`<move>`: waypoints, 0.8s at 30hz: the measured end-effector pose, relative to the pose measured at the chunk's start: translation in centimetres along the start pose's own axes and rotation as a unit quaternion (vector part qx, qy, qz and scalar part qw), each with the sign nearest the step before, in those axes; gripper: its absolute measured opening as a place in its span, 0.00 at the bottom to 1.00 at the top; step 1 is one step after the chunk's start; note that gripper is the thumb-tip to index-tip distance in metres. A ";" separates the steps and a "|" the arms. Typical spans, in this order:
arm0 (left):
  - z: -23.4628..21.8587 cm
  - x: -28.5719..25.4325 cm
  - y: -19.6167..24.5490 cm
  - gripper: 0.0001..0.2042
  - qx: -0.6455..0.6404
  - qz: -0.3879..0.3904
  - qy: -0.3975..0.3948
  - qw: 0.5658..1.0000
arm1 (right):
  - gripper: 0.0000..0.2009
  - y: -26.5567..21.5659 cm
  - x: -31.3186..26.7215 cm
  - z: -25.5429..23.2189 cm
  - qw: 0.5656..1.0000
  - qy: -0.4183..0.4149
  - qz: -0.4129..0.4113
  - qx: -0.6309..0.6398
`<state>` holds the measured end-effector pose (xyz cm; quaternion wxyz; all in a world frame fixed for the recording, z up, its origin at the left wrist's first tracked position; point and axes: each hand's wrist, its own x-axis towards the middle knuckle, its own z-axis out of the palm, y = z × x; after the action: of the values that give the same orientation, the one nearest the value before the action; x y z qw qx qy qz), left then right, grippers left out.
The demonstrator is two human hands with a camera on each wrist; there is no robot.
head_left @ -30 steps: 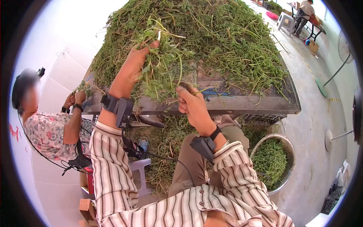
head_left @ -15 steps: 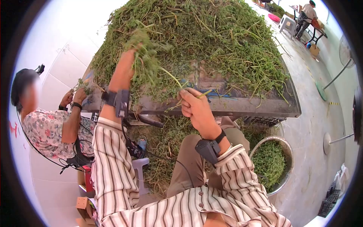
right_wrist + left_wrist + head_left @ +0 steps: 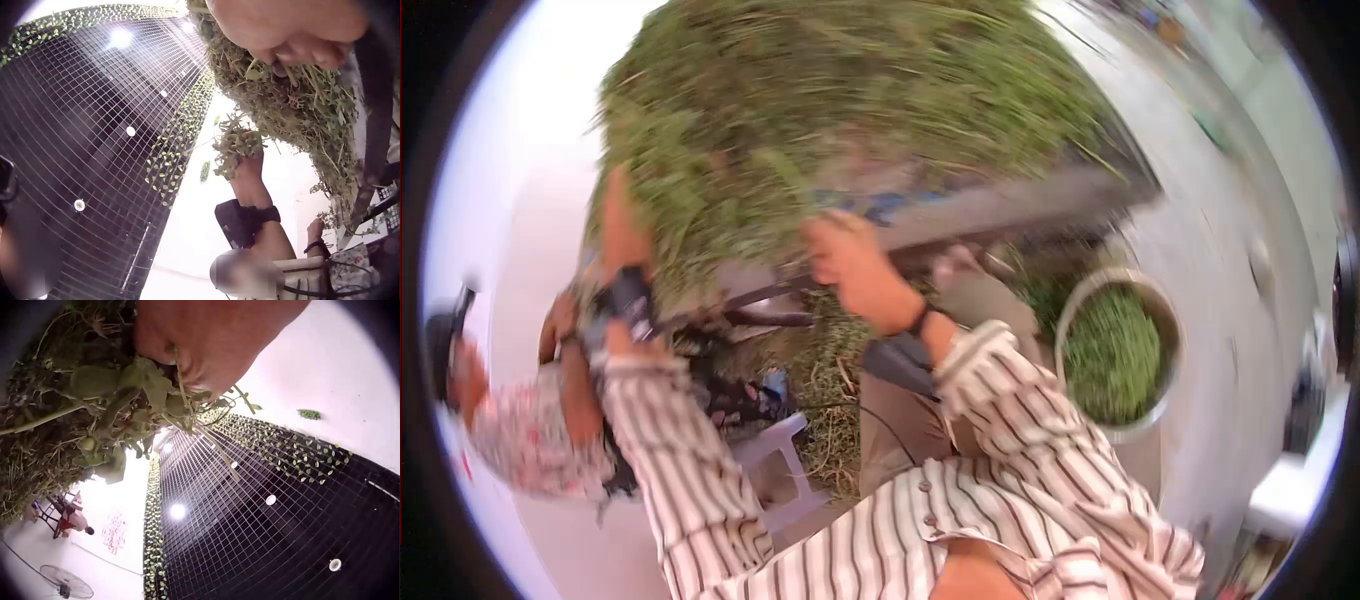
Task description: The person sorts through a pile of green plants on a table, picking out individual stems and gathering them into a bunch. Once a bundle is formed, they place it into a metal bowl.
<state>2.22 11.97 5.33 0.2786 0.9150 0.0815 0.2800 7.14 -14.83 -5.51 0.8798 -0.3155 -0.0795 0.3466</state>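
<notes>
My left hand [image 3: 212,337] grips a bunch of leafy green stems [image 3: 119,387], which hangs out past the fingers in the left wrist view. In the right wrist view the same bunch [image 3: 237,147] sits at the top of the raised left arm. The head view is blurred; there the left hand [image 3: 620,220] lies over the left side of the large heap of greens [image 3: 850,90]. My right hand [image 3: 855,265] is near the table's front edge, fingers curled. A short stem [image 3: 287,74] shows pinched at its fingertips in the right wrist view.
The dark table [image 3: 1000,215] carries the heap. A round tub of greens [image 3: 1112,350] stands at the right on the floor. Cut greens lie under the table beside a plastic stool [image 3: 785,470]. Another person [image 3: 540,430] sits close by on the left.
The head view has swung, blurring the scene. My left hand has moved left with its bunch, away from the right hand. Half a second ago a stem stretched from the right hand towards the bunch.
</notes>
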 end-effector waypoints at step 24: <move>18.4 -0.3 38.0 0.28 -0.379 0.123 -0.595 0.698 | 0.11 4.4 4.5 -0.5 0.992 0.055 -0.104 0.053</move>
<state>12.00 -28.24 13.61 0.5554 0.7097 -0.3276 -0.2839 8.21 -9.68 -8.90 0.9296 -0.2771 -0.0445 0.2390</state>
